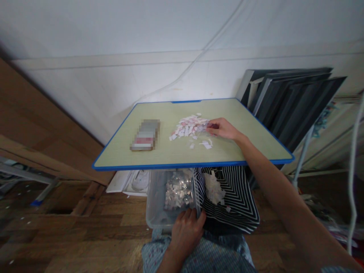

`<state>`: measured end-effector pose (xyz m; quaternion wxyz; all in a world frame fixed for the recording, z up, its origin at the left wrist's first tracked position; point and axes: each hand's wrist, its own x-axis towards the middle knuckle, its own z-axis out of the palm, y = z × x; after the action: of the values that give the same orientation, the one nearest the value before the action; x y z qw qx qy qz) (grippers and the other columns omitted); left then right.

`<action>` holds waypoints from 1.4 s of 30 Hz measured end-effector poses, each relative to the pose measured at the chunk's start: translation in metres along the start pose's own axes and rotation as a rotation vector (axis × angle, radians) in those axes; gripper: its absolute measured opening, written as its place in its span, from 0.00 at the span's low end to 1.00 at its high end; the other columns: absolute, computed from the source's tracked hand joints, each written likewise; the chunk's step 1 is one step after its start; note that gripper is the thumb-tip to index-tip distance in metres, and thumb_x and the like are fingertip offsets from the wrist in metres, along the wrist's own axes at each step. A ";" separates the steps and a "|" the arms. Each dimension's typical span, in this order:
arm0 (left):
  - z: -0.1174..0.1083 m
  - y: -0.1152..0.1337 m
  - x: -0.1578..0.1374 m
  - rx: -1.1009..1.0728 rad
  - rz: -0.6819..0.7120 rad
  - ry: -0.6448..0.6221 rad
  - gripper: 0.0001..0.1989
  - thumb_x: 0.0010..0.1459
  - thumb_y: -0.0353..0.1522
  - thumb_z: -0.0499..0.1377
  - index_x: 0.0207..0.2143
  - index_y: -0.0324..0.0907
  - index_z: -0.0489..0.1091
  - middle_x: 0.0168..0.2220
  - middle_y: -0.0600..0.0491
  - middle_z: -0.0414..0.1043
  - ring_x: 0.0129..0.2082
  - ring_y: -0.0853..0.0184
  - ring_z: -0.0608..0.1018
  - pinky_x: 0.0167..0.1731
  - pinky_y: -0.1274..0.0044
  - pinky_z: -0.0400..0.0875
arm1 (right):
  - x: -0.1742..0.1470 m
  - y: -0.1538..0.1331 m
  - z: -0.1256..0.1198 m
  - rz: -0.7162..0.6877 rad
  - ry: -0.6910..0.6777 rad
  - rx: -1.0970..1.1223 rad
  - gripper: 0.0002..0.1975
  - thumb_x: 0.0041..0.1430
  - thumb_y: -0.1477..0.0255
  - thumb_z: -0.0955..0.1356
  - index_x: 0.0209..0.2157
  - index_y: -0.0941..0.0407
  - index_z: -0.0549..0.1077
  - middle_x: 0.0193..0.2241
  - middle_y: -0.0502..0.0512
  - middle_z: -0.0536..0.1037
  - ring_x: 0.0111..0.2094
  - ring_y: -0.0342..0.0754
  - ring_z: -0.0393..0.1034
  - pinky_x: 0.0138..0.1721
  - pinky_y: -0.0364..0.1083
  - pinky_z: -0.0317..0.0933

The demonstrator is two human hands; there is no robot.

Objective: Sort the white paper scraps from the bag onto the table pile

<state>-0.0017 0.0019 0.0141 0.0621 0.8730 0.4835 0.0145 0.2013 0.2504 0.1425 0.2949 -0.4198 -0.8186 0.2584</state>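
Two bare hands show; nearest, the left hand (189,227) has its fingers bent over the near right corner of a clear plastic bin (157,220), that grip closed on the rim. Inside the bin lies a heap of small, partly shiny scraps (179,193). Just right of it, striped fabric (241,201) in black and white bears a heap of pale scraps (214,189)

Above these is a blue-edged tabletop (250,151). Near its front, a few loose bits (207,144) lie apart from the main pile. At its left, a pixelated oblong object (145,134) lies well apart from the white and pink paper pile (187,127) around the middle. The right hand (224,129) is at the pile's right side, thumb and fingertips close together; I cannot tell what that grip has hold of

Farther off, grey panels (284,102) lean at the right, and a white cable (187,70) crosses the wall (113,30)
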 end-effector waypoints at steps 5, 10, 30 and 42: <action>0.001 -0.001 0.000 0.004 0.003 -0.008 0.19 0.51 0.30 0.58 0.47 0.42 0.62 0.35 0.49 0.68 0.35 0.60 0.71 0.33 0.70 0.68 | 0.000 -0.001 -0.002 0.000 0.083 -0.023 0.10 0.47 0.69 0.64 0.18 0.59 0.64 0.12 0.46 0.62 0.16 0.37 0.55 0.20 0.40 0.49; 0.000 -0.001 0.001 0.007 0.003 -0.021 0.19 0.52 0.29 0.58 0.47 0.42 0.62 0.35 0.49 0.68 0.34 0.61 0.71 0.32 0.71 0.68 | 0.000 -0.002 -0.004 -0.005 0.041 -0.034 0.09 0.46 0.69 0.64 0.18 0.60 0.65 0.12 0.46 0.63 0.16 0.37 0.55 0.20 0.40 0.48; -0.001 0.000 0.001 0.006 0.006 -0.029 0.20 0.51 0.29 0.58 0.47 0.42 0.62 0.35 0.49 0.68 0.35 0.61 0.71 0.33 0.71 0.68 | -0.007 -0.006 -0.019 0.087 -0.109 0.070 0.09 0.43 0.70 0.65 0.15 0.59 0.64 0.10 0.46 0.63 0.14 0.37 0.55 0.18 0.40 0.48; 0.001 -0.001 0.001 0.009 0.003 0.001 0.19 0.50 0.28 0.58 0.47 0.42 0.63 0.33 0.50 0.68 0.33 0.61 0.71 0.31 0.71 0.68 | -0.003 0.003 -0.021 0.110 0.139 -0.226 0.09 0.43 0.70 0.63 0.16 0.60 0.66 0.13 0.49 0.65 0.17 0.40 0.56 0.22 0.41 0.49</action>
<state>-0.0016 0.0034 0.0132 0.0580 0.8741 0.4820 0.0127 0.2190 0.2527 0.1539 0.2873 -0.5116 -0.7957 0.1507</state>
